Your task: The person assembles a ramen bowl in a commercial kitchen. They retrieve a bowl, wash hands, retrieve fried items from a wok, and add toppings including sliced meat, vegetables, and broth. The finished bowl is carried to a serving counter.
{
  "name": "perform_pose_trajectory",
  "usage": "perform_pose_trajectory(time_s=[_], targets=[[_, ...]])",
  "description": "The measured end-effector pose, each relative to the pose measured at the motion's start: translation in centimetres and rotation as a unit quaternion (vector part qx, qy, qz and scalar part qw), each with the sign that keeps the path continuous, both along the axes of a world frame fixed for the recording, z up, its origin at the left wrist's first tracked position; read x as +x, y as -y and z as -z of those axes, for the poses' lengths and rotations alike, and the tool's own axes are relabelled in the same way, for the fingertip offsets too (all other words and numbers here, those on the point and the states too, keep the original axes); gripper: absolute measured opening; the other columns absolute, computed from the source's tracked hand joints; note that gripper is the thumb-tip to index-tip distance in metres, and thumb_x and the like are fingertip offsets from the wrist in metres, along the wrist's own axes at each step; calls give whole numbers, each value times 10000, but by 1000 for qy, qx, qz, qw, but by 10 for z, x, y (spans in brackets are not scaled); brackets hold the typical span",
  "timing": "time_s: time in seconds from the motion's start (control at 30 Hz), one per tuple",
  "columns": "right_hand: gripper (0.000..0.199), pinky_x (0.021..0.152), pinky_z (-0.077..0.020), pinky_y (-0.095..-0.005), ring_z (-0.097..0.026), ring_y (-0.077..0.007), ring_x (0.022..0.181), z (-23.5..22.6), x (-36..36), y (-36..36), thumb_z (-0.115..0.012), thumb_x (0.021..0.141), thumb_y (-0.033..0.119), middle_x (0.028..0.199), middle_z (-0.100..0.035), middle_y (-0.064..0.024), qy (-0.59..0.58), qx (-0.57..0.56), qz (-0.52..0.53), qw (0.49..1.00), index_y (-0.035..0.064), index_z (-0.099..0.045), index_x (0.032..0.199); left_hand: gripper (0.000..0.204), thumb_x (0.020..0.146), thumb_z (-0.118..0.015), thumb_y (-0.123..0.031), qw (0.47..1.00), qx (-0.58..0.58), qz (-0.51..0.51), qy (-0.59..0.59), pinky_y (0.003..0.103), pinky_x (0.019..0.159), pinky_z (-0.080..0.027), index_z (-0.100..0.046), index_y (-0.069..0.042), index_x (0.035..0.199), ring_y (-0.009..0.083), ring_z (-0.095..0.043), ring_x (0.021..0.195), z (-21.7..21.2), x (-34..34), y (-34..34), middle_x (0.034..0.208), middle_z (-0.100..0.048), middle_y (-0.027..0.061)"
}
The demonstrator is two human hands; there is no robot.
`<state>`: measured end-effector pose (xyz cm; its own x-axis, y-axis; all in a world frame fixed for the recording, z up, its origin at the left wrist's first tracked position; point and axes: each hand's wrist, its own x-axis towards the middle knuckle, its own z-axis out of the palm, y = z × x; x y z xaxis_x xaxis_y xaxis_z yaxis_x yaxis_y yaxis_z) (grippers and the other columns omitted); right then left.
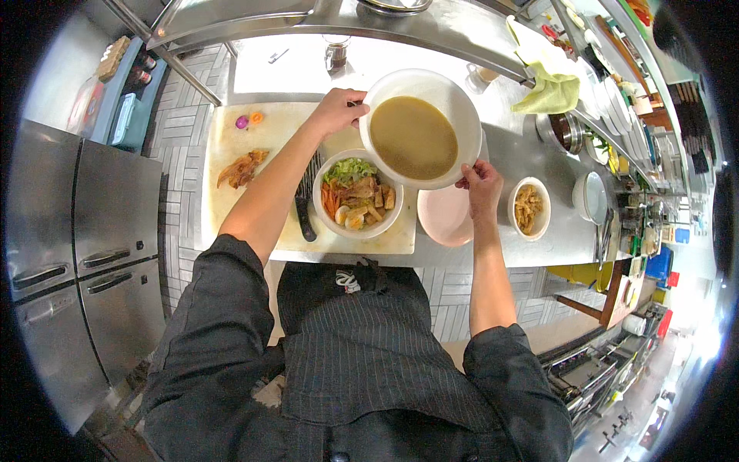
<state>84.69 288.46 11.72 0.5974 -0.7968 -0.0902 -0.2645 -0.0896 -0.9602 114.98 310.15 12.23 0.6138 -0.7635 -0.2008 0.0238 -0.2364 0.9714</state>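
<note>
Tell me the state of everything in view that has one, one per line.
Broth bowl, part full, held by left grip and right grip
Food bowl, well filled
Egg, cut open
Knife, lying on the cutting board
Small bowl, holding brown pieces
Towel, hanging loosely
Fridge doors, shut

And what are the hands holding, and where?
A white bowl of brownish broth: the left hand grips its rim at the upper left, the right hand at the lower right.
</note>
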Motion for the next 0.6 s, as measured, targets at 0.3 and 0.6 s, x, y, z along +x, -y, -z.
perform_pose_trajectory(time_s=[0.3,0.6], targets=[[116,575,-542,-274,-671,-127,615,2,-27,-58,-689,950,73,767,-713,-67,9,-46,19,999,-38,-718,968,343,972,-686,-89,1000,-16,22,-5,290,701,-559,-705,-40,1311,117,-602,749,7,-19,-40,1147,-705,62],[132,575,-533,-275,-689,-134,614,10,-28,-81,-712,942,102,744,-721,-70,-22,-117,43,992,-24,-719,983,350,977,-684,-100,999,-8,31,10,301,810,-610,-692,-34,1321,172,-686,892,14,-18,-60,1159,-691,76]])
